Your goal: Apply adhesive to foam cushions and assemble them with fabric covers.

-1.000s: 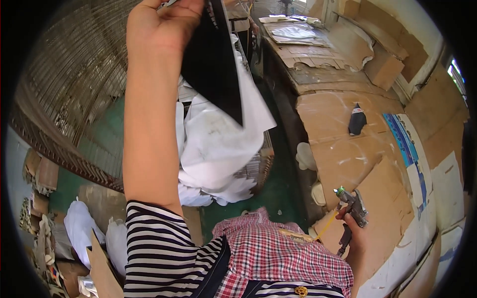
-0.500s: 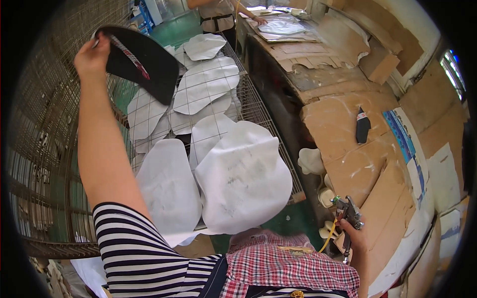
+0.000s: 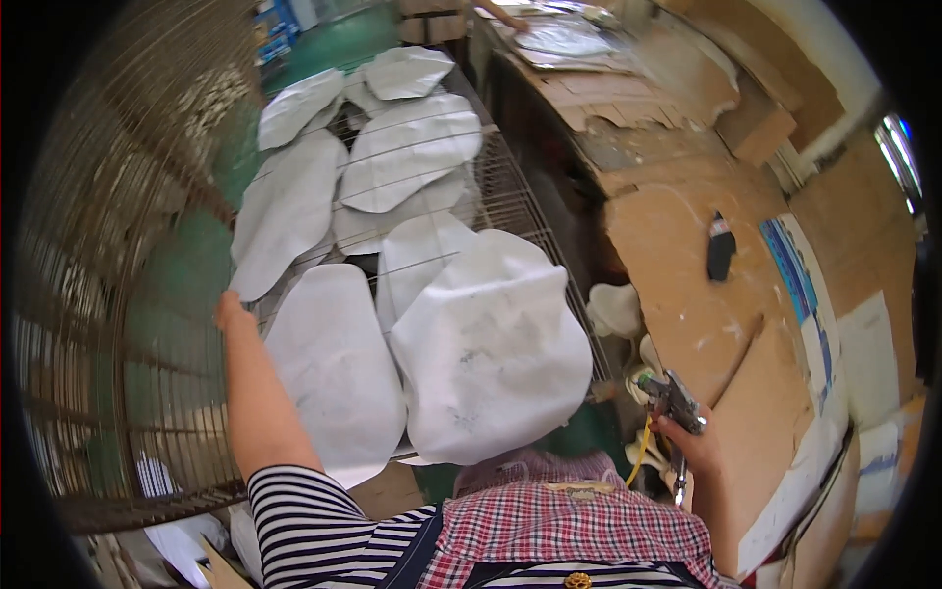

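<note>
My left hand [image 3: 234, 312] is at the rack's left side, its fingers closed at the near tip of a long white panel [image 3: 285, 216]; blur softens the fingertips. That panel lies pale side up along the left of the wire rack [image 3: 505, 167]. Around it lie several white, rounded sheet pieces; the nearest are a large wrinkled one [image 3: 496, 353] and an oblong one [image 3: 339, 368], both with grey smudges. At the lower right, my right hand [image 3: 695, 442] is closed around a metal spray gun [image 3: 672, 398] with a yellow hose [image 3: 643, 450].
A cardboard-covered bench [image 3: 677, 294] runs along the right, bearing a small dark tapered object [image 3: 721, 247]. Pale cups [image 3: 613, 310] stand by its near edge. Wire racks [image 3: 88, 294] rise on the left. At the far end a person's arm [image 3: 502, 14] reaches over the bench.
My left hand came down and toward me; the panel, raised with its dark face showing, now lies pale side up on the rack. The spray gun shifted slightly left.
</note>
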Motion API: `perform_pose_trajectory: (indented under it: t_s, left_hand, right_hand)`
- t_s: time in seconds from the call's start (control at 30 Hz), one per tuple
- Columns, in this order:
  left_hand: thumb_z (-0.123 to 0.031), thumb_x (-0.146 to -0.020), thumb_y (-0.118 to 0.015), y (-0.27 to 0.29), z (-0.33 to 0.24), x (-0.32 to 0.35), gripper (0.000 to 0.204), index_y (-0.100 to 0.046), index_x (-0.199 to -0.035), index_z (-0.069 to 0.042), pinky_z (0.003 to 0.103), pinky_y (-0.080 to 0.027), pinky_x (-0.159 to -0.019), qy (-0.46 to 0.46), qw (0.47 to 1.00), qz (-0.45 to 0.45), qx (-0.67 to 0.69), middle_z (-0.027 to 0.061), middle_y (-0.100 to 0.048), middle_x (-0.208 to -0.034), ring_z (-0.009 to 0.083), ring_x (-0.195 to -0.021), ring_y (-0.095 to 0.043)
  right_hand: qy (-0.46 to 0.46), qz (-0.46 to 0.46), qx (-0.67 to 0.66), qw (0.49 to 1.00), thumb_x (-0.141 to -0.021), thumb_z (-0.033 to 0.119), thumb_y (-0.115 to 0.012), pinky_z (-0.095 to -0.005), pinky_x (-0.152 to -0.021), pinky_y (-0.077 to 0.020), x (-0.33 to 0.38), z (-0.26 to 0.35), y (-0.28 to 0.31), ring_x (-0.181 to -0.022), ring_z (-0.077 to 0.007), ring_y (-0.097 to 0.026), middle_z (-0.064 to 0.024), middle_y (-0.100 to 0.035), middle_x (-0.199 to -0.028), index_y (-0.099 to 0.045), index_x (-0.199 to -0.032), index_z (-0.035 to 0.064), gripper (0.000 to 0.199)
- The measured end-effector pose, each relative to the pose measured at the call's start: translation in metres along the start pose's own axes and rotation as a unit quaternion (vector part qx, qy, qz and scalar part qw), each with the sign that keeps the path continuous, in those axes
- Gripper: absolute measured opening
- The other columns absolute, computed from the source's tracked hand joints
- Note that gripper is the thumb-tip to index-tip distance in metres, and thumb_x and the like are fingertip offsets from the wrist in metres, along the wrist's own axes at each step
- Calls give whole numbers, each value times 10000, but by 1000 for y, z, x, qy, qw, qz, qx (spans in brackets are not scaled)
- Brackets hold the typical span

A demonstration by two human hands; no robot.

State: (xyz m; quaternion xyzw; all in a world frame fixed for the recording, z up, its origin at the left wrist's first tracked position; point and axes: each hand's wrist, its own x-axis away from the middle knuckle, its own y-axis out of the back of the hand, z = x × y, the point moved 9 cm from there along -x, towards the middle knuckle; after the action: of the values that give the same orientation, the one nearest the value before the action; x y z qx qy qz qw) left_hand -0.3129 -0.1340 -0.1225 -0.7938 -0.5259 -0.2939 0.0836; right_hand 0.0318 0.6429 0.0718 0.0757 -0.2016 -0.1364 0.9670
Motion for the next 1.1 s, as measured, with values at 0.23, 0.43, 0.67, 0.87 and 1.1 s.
perform_pose_trajectory:
  t_s: [0.23,0.43,0.67,0.87,1.1]
  left_hand:
    - [-137,-726,-622,-150,-101,117,342,-597,-1055,-48,379,-402,-855,-329,918,224,5,117,-606,-1009,256,-992,-544]
    - [-163,-821,-612,-282,-41,443,392,-552,-1195,-61,283,-392,-864,-288,799,528,9,56,-607,-1089,188,-1009,-554]
    - [-38,-727,-652,-361,239,766,260,-637,-987,-49,243,-437,-635,-318,651,680,-111,20,-616,-781,127,-682,-555]
    - [-105,-732,-647,-466,450,753,426,-569,-1147,-50,359,-403,-951,-472,570,623,-254,194,-569,-1159,265,-1113,-520]
    - [-208,-799,-592,-392,604,925,431,-532,-1219,-132,442,-336,-1013,-596,501,458,-430,220,-481,-1247,345,-1244,-372]
  right_hand:
    - [-2,-49,15,999,-801,142,-694,-262,-824,-437,14,-30,33,-903,-105,-530,-10,-595,-976,-517,-1205,44,451]
    - [-5,-122,-47,991,-803,126,-677,-271,-818,-440,58,-56,106,-891,-113,-536,-25,-591,-941,-504,-1219,35,460]
    - [-26,-242,-100,965,-792,89,-686,-258,-756,-471,125,-147,219,-828,-91,-551,-9,-590,-926,-503,-1229,27,478]
    - [-46,-324,-175,929,-783,36,-680,-273,-747,-516,155,-210,302,-883,-124,-592,-58,-617,-988,-511,-1206,-1,457]
    - [-155,-463,-201,849,-766,26,-650,-287,-665,-546,223,-287,394,-786,-132,-596,-57,-595,-879,-523,-1163,-5,418]
